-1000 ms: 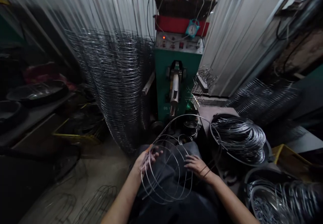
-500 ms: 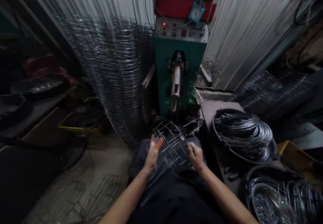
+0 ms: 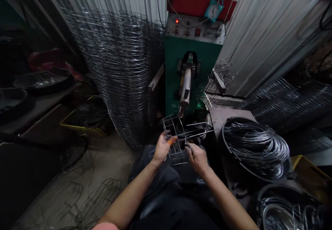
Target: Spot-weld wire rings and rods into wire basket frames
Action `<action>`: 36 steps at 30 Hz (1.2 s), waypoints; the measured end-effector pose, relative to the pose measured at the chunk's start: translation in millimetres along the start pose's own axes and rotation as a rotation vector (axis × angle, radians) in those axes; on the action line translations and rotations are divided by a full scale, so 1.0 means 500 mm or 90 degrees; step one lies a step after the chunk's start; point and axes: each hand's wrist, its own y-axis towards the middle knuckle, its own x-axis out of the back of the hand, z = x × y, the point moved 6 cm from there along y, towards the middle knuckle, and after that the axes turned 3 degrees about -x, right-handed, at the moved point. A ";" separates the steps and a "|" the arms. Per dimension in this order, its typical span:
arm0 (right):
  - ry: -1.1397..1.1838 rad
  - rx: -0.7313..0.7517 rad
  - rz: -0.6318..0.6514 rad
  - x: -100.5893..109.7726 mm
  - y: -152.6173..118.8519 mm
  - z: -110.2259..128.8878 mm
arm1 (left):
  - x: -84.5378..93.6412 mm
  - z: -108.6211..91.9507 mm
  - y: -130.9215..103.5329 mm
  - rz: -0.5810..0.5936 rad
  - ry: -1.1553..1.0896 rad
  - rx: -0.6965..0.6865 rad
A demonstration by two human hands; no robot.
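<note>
A wire frame (image 3: 175, 138) of thin crossed rods is held in front of the green machine (image 3: 176, 84), below its metal arm (image 3: 186, 88). My left hand (image 3: 164, 147) grips the frame's left side, an orange wrap on one finger. On the right, my right hand (image 3: 197, 155) is closed in a pinch beside the frame, at the lower end of a small wire ring. What exactly its fingertips hold is too small to tell.
Tall stacks of wire rings (image 3: 124, 67) stand left of the machine. At right, a black basin (image 3: 256, 150) holds loose wire hoops, with another basin (image 3: 280, 202) nearer. A yellow crate (image 3: 85, 129) sits at left; wire frames (image 3: 101, 202) lie on the floor.
The wire frame has turned and moved slightly up towards the machine's arm. My left hand has moved right and closed on it; my right hand has shifted slightly left. The camera view has shifted.
</note>
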 end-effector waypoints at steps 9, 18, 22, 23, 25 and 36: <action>-0.100 0.022 0.017 0.105 0.197 -0.097 | 0.016 -0.014 0.057 0.029 0.013 0.022; 0.110 -0.050 0.108 0.008 0.241 -0.149 | 0.018 0.011 0.104 -0.013 0.002 0.039; 0.033 -0.019 0.094 0.000 0.259 -0.153 | 0.002 0.013 0.112 -0.036 -0.027 0.065; 0.023 -0.013 0.099 -0.001 0.265 -0.155 | -0.001 0.013 0.114 -0.040 -0.041 0.071; 0.012 -0.005 0.104 -0.002 0.274 -0.159 | -0.008 0.014 0.116 -0.041 -0.061 0.085; 0.019 0.002 0.118 -0.003 0.305 -0.167 | -0.014 0.021 0.145 -0.032 -0.045 0.114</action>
